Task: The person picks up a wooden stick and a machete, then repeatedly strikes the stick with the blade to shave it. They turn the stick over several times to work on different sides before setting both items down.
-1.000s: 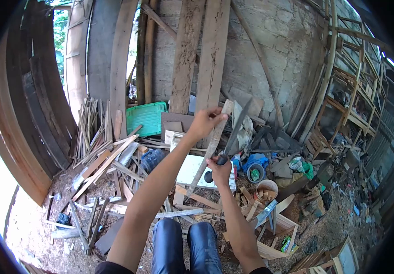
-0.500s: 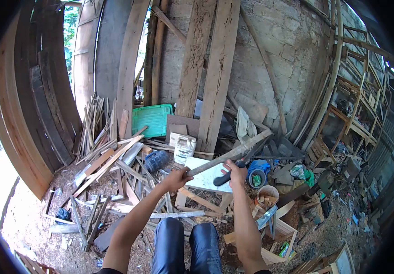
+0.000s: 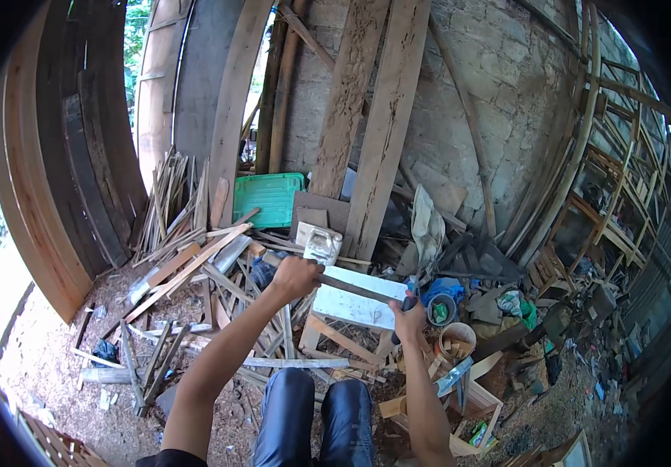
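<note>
My left hand is closed round the left end of a narrow wooden strip, which runs rightward over a white board. My right hand is closed on a black-handled tool; the handle shows above and below the fist, and I cannot make out its working end. The strip's right end reaches this hand, and whether the fingers also grip it is unclear. Beneath the strip, the white board rests on a low wooden support in front of my knees.
A white plastic jug and a green plastic lid stand behind. At right are a dark bucket, a bucket with wood scraps and a wooden frame. Loose sticks litter the left; tall planks lean on the wall.
The strip swings from slanting up to the right to sloping slightly down rightward. My left hand rises, my right hand lowers, and the black handle turns more upright. The view shifts slightly left.
</note>
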`<state>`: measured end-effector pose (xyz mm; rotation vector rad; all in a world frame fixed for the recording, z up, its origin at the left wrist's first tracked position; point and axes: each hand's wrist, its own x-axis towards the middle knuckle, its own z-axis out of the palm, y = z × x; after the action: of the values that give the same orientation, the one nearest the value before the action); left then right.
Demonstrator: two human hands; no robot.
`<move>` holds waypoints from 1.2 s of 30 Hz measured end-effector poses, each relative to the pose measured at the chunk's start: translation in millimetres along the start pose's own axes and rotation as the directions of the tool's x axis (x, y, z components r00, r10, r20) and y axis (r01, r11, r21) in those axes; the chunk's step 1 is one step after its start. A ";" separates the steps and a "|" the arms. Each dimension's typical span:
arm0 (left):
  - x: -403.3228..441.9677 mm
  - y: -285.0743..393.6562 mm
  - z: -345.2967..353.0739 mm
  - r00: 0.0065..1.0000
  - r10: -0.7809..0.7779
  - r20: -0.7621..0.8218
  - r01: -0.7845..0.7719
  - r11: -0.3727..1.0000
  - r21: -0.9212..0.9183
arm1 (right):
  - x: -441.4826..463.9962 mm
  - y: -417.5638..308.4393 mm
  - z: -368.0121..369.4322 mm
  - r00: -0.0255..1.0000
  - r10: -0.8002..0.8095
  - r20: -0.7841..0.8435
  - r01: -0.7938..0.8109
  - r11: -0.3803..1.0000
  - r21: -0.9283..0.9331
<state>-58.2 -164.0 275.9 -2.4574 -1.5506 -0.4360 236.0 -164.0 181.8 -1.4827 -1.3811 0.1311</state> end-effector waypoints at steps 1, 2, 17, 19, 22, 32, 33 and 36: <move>3.4 1.8 -5.2 0.999 0.043 -0.020 -0.043 0.999 0.012 | 2.8 17.2 10.2 0.996 0.016 0.089 -0.017 1.000 0.010; 6.5 1.8 -11.4 0.999 0.046 -0.020 -0.046 0.999 0.013 | 1.6 22.9 11.8 0.996 0.018 0.086 -0.019 1.000 0.010; 31.3 26.8 -99.7 0.512 -0.185 -0.839 -0.078 0.963 -0.259 | -5.8 2.3 9.4 0.987 -0.027 0.157 -0.046 0.896 0.441; 50.7 25.8 -94.8 0.713 -0.360 -0.602 -0.233 0.688 -0.687 | -7.6 -0.4 14.4 0.982 -0.006 0.190 -0.124 0.733 0.669; 75.7 30.9 -88.3 0.943 -0.231 -0.237 -0.244 0.002 -0.970 | -1.6 -10.9 18.1 0.964 -0.004 0.267 -0.153 0.810 0.566; 126.7 87.6 -78.7 0.831 -0.497 -0.249 -0.353 -0.127 -0.927 | -4.4 -44.3 7.6 0.965 0.004 0.261 -0.131 0.874 0.468; 130.2 86.0 -71.3 0.800 -0.544 -0.254 -0.355 -0.087 -0.931 | -6.3 -51.6 -3.2 0.940 0.023 0.342 -0.177 0.887 0.427; 138.2 79.5 -44.6 0.729 -0.627 -0.276 -0.324 0.040 -0.945 | -4.7 -58.2 -16.9 0.873 0.102 0.477 -0.265 0.920 0.290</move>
<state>63.4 -95.9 365.2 -1.9558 -1.2019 -3.0687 207.6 -190.6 228.4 -1.3242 -1.4773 0.8548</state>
